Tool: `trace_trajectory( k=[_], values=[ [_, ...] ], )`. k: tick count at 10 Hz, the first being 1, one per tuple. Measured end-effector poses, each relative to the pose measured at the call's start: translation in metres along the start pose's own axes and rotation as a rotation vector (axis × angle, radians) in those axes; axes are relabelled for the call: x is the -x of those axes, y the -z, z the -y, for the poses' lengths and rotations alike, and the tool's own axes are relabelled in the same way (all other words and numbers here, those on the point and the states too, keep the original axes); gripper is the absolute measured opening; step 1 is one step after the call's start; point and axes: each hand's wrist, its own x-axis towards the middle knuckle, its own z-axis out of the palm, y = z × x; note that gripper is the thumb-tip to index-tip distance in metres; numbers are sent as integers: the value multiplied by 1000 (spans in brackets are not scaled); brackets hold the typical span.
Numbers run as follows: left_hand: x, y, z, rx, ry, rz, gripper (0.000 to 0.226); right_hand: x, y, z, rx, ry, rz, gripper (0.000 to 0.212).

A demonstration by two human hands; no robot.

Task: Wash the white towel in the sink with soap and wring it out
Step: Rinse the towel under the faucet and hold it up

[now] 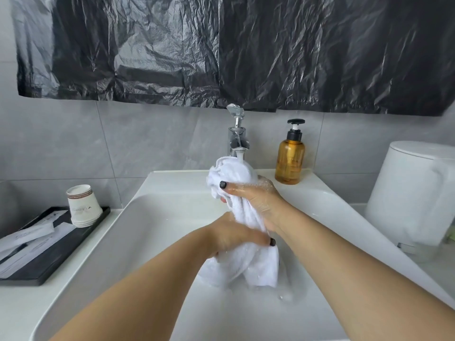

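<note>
While the black plastic sheet [246,50] covers the wall from ten o'clock round to two, the white sink [152,217] fills the lower middle, its basin open on both sides of the arms. At three o'clock stands a white lidded bin [413,193]; at nine, a black tray [46,264] with stacked paper cups [82,205]. The white towel [248,212] is bunched into a rope over the basin centre, its long axis running from six o'clock up to twelve, top end just under the tap [237,136], lower end spreading against the basin floor. The right hand [256,195] grips the upper part, wet and soapy, thumb across the cloth. The left hand [236,235] grips lower down, nearer the body, fingers wrapped round it. Both hands sit on one axis, so a counter-twist looks ready, with free room all round. The amber soap bottle [290,158] stands at one o'clock, near the tap, apart from the hands.
</note>
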Motion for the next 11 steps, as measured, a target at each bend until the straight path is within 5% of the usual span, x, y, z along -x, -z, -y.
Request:
trace_trajectory(
  k=[2,4,5,6,7,8,9,11],
  values=[
    [0,-10,-6,-118,13,-115,40,1,1,1,237,-17,-70,46],
    [-3,-11,-8,-81,-69,-298,44,3,-8,14,118,47,4,38],
    [-4,-6,-10,123,-85,-445,77,2,-7,21,76,151,70,27],
    [-3,3,-13,342,-83,-512,56,-10,-1,15,178,98,-6,46],
    [-5,20,-17,659,24,-489,42,-18,11,6,177,-61,-161,32],
    [-9,33,-20,1018,23,-458,31,-9,14,0,223,-339,-113,37],
    [-10,32,-27,1122,-51,-497,32,-2,3,3,-11,-527,19,39],
    [1,26,-65,1252,-200,-540,20,4,-14,0,-159,-683,-102,90]
  ],
)
